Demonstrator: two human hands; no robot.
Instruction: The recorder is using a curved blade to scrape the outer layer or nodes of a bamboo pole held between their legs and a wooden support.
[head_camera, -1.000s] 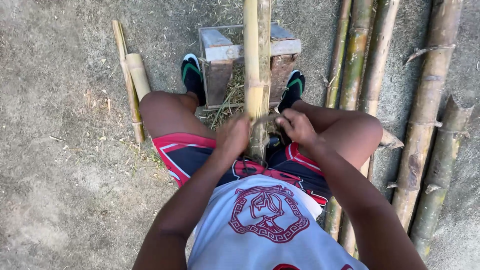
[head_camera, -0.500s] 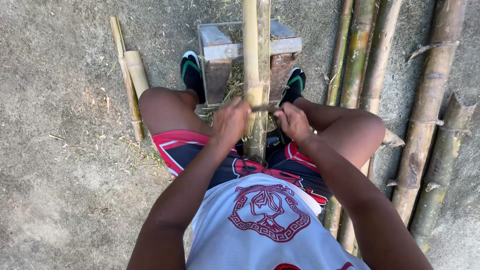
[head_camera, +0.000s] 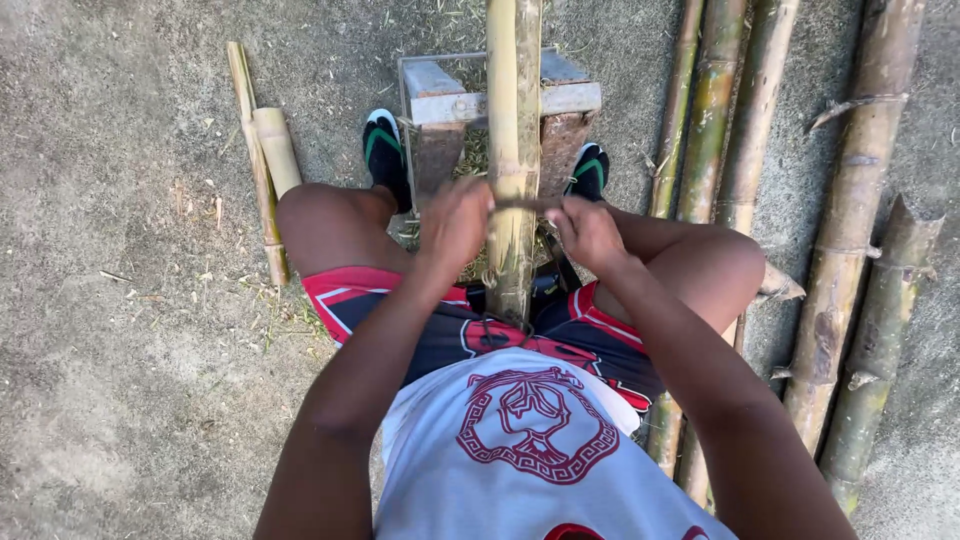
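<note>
Each grip is closed on one end of a thin dark blade (head_camera: 522, 204): left hand (head_camera: 455, 222) and right hand (head_camera: 588, 232) hold it crosswise on the long yellow-green bamboo pole (head_camera: 513, 120), which runs lengthwise between the knees over a rusty metal stand (head_camera: 570, 98), equally near both hands.

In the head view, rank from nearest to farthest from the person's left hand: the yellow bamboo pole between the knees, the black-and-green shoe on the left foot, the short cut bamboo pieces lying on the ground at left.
1. Yellow bamboo pole, just right of the left hand.
2. Black-and-green shoe, up and left of it.
3. Short cut bamboo pieces, far left on the ground.
</note>
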